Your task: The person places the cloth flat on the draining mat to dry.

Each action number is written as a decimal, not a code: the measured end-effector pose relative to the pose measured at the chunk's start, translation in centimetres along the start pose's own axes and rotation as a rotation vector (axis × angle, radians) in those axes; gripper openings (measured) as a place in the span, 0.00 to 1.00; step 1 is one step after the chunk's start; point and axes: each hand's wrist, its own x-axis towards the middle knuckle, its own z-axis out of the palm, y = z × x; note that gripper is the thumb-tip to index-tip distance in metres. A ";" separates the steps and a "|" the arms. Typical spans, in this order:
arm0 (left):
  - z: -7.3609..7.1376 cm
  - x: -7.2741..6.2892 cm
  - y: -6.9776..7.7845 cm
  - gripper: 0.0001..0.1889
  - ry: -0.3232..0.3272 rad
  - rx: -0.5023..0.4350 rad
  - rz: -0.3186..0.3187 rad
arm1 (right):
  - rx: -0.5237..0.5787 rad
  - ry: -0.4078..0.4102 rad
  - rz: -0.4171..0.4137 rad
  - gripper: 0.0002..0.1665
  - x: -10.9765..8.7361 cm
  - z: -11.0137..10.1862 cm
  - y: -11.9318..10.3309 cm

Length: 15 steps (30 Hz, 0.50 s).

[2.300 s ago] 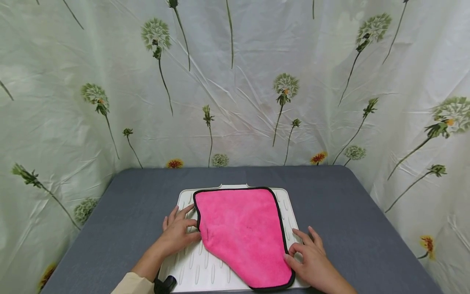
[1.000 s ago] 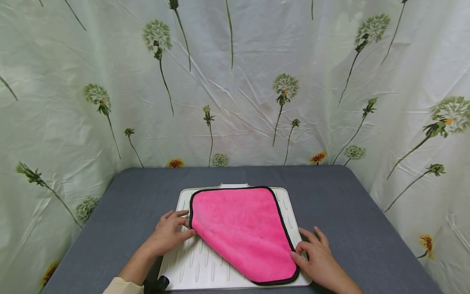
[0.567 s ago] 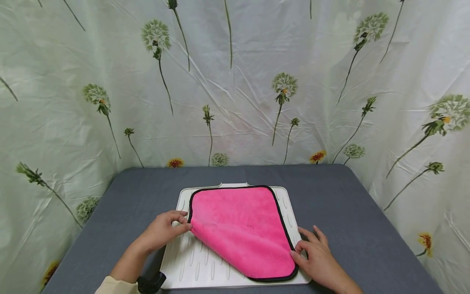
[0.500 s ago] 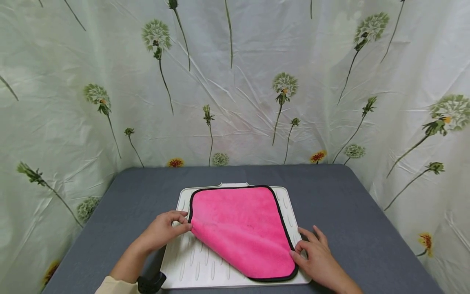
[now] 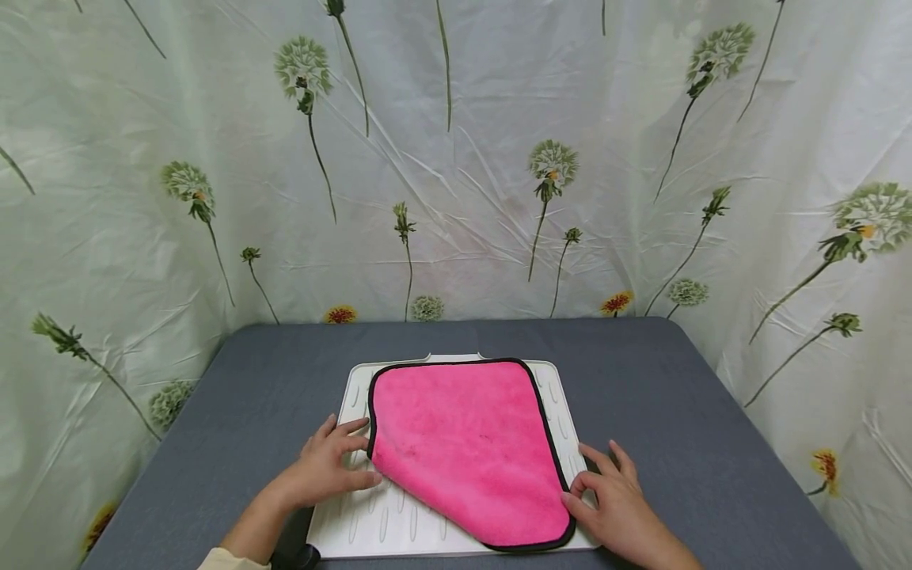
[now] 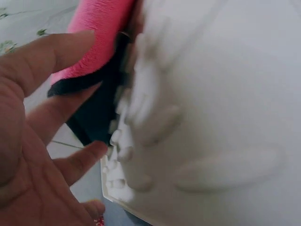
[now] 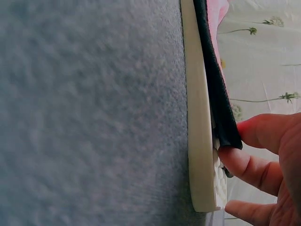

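A plush pink cloth (image 5: pixel 463 443) with black binding lies over a white ridged tray (image 5: pixel 385 522), its near-left part folded under or turned back. Beside the cloth's left edge is my left hand (image 5: pixel 324 467), fingers spread and fairly straight. In the left wrist view the left hand (image 6: pixel 42 127) has its fingertips around the cloth (image 6: pixel 101 42), whose underside looks dark. At the right edge my right hand (image 5: pixel 609 503) pinches the binding between thumb and index finger. The right wrist view shows the right hand (image 7: pixel 268 160) gripping the cloth's black edge (image 7: pixel 218 94) just above the tray's rim.
The tray rests on a grey-covered table (image 5: pixel 285 372), close to its front edge. Behind and around it hangs a pale curtain (image 5: pixel 456 174) printed with dandelions. A black strap (image 5: pixel 302 558) shows at my left wrist.
Earlier, my left hand pinched the cloth's left edge and drew it outward to the left. Now its fingers have spread and the thumb has come away. The right hand has stayed nearly still.
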 end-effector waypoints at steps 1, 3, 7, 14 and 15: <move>0.1 0.0 0.0 0.21 -0.009 0.019 0.011 | 0.008 -0.005 0.002 0.23 -0.1 0.0 0.0; 0.3 0.0 -0.1 0.23 -0.026 0.046 0.027 | 0.021 -0.004 -0.004 0.23 -0.4 0.0 -0.1; 0.7 0.3 0.1 0.17 -0.023 0.091 0.052 | 0.050 0.006 -0.027 0.24 -0.6 0.1 -0.2; 1.5 0.7 0.0 0.13 0.089 0.181 0.080 | 0.064 -0.051 0.004 0.22 -0.8 -0.3 -0.3; 1.5 0.8 -0.1 0.12 0.102 0.193 0.090 | 0.063 -0.065 0.011 0.22 -0.9 -0.4 -0.3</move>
